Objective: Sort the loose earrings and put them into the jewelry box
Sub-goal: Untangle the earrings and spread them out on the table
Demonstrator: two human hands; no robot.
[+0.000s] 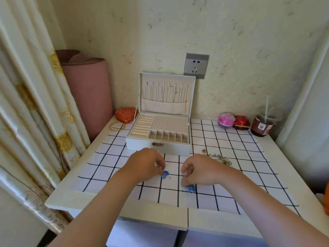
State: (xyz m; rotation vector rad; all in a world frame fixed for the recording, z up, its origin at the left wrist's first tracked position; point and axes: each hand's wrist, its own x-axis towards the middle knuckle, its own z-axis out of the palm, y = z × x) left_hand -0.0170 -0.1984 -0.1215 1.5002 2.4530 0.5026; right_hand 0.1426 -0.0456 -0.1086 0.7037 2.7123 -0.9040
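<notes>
Checked cloth (231, 139) spread on white table, jewelry box (158, 148) open at back. Blue earring (165, 174) pinched by left hand (147, 163), second blue earring (190, 188) pinched by right hand (201, 172), both low over cloth. Judged tiny, light, easily bent; best held gently by metal hook.

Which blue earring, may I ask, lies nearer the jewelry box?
The earring at the left hand; the other earring, at the right hand, lies farther away.

Just before the jewelry box (174, 148), my left hand (147, 162) pinched a blue earring (165, 174); right hand (202, 171) low, fingers curled downward.
</notes>
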